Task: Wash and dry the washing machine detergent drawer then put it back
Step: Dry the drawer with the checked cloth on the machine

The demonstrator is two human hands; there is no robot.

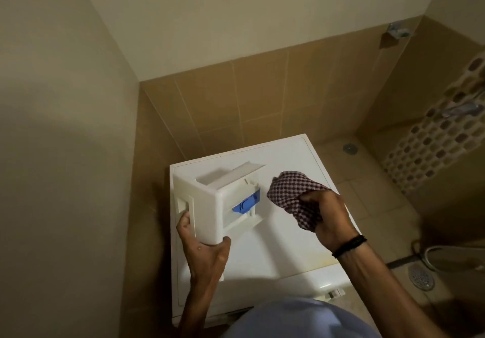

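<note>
Blue shirt point(301, 319) nearest. Your left hand point(204, 248) gripped detergent drawer point(223, 201) by front panel, held over washing machine point(288, 245) top; right hand point(330, 217) clutched checkered cloth point(288, 190) just beside it. Drying step, likely; next you needed cloth pushed into compartments.

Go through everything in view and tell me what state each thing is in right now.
detergent drawer: out of the washing machine, held tilted over its top.
blue insert: seated in the drawer.
checked cloth: bunched up, beside the drawer.
left hand: grips the drawer's front panel.
right hand: grips the cloth.
</note>
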